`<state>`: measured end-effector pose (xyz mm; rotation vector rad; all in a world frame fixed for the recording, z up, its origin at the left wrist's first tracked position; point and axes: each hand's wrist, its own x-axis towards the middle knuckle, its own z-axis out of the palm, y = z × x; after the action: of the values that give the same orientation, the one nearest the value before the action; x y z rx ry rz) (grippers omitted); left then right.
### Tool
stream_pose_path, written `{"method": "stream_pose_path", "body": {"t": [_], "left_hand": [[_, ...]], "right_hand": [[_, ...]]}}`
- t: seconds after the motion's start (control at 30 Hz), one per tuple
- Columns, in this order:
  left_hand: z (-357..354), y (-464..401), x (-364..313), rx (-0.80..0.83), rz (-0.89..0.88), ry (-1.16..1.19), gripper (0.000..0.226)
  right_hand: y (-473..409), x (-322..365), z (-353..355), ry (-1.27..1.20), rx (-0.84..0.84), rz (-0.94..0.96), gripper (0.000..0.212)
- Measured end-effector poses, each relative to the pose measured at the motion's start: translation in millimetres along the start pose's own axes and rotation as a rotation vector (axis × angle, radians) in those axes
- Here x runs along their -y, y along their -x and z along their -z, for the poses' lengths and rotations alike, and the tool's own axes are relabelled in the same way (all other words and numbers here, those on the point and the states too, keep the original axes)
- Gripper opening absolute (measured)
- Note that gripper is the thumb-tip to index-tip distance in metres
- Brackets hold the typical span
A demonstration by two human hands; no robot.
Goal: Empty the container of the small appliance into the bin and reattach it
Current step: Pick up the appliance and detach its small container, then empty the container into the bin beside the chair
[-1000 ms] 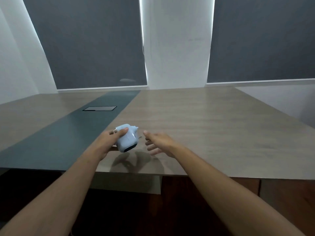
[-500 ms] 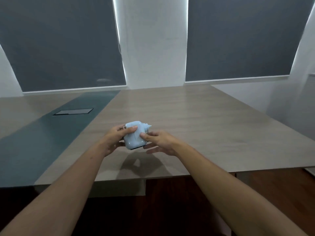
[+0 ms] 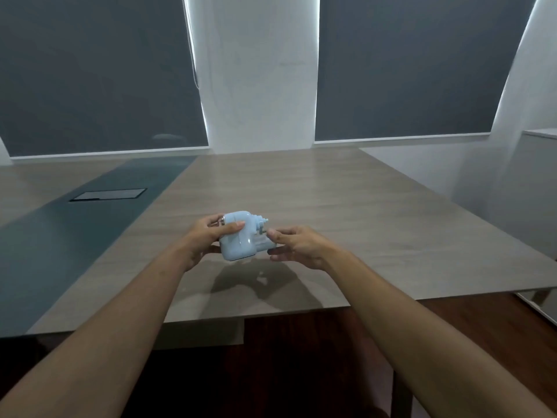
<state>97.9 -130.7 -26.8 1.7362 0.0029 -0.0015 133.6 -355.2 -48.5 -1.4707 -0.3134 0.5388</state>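
Left hand [image 3: 205, 241] wraps the small pale-blue plastic appliance [image 3: 239, 236], thumb across its top and fingers closed behind and beneath it, holding it lifted just above the near part of the grey wood-grain table [image 3: 346, 206]. Right hand [image 3: 297, 244] sits at the appliance's right end, thumb and forefinger pinched close together beside the small knobbed fitting; whether they actually clamp a part is not resolvable.

Judgement: step in hand is separating the container from the body. Best done with the left hand bracing the body firmly while the right pulls straight along the body's axis, keeping the opening upward so nothing spills onto the table.

Container: not distinguishable as a separate piece; its seam and its contents are hidden. No bin is in view.
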Motion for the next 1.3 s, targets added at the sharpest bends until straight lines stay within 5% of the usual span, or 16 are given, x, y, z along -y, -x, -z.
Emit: {"method": "stream_pose_path", "body": {"t": [0.27, 0.6, 0.8, 1.07, 1.3], "left_hand": [[-5.8, -11.7, 10.6, -0.12, -0.029, -0.028, 0.084], [-41.0, -18.9, 22.0, -0.178, -0.089, -0.2, 0.075], [-50.8, -12.8, 6.2, -0.255, -0.074, -0.319, 0.091], [-137.2, 11.3, -70.6, -0.39, -0.385, -0.477, 0.054], [-280.3, 50.0, -84.2, -0.106, -0.482, -0.282, 0.04]], "right_hand": [[12.5, -10.5, 42.3, -0.117, -0.092, 0.008, 0.047], [42.3, -4.8, 68.1, -0.116, -0.15, 0.039, 0.046], [73.4, 6.3, 82.2, -0.073, -0.182, 0.053, 0.045], [153.9, 28.7, 117.1, -0.022, -0.277, 0.106, 0.032], [264.2, 19.6, 165.6, -0.005, -0.461, 0.068, 0.048]]}}
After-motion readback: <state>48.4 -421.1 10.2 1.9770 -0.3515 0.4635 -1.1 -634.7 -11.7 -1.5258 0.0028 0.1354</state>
